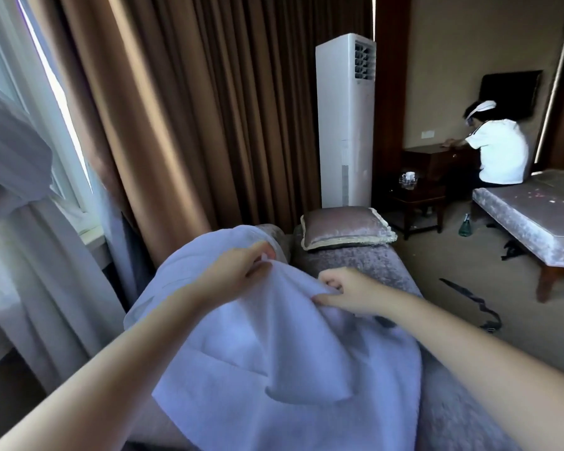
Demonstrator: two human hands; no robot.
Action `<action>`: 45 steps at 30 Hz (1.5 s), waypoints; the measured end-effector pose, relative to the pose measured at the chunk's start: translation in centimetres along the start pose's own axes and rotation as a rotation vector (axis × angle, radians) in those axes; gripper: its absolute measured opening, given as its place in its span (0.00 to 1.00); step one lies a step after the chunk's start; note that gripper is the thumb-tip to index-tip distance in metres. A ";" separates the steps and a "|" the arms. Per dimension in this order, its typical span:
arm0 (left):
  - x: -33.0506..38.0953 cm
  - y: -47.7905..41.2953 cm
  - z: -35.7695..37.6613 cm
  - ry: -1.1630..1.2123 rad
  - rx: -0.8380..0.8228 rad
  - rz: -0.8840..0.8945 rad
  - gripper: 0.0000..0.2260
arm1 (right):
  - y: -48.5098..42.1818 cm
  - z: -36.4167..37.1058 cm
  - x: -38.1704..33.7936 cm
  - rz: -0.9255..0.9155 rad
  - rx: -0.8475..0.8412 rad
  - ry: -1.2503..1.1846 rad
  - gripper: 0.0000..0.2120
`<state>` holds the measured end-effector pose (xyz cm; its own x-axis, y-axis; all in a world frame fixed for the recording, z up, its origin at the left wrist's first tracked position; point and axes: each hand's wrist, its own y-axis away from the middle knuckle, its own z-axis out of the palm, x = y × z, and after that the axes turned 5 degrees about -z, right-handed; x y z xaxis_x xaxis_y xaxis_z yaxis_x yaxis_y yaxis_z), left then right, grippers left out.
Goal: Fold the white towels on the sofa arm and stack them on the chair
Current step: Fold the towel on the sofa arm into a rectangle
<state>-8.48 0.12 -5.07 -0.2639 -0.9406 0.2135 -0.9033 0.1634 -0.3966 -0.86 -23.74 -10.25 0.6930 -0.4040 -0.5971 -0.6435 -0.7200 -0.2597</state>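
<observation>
A large white towel hangs rumpled over the sofa arm in front of me, covering most of it. My left hand pinches the towel's upper edge near a small white tag. My right hand grips a fold of the same towel a little to the right, fingers curled into the cloth. Both hands are close together at the top of the towel. The grey velvet sofa stretches away behind them. No chair with stacked towels is in view.
A velvet cushion lies at the sofa's far end. Brown curtains and a window are on the left, a tall white air conditioner behind. A person in white sits on a padded bench at right. Dark straps lie on the carpet.
</observation>
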 end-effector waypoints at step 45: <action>-3.1 14.9 -17.2 -0.476 0.391 -0.654 0.13 | 18.4 -14.2 -10.8 0.525 0.671 0.922 0.08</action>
<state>-26.97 10.59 3.69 0.5094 -0.8482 0.1451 -0.6212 -0.4792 -0.6200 -15.59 -40.64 2.24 0.0984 -0.9932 -0.0630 -0.7609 -0.0343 -0.6479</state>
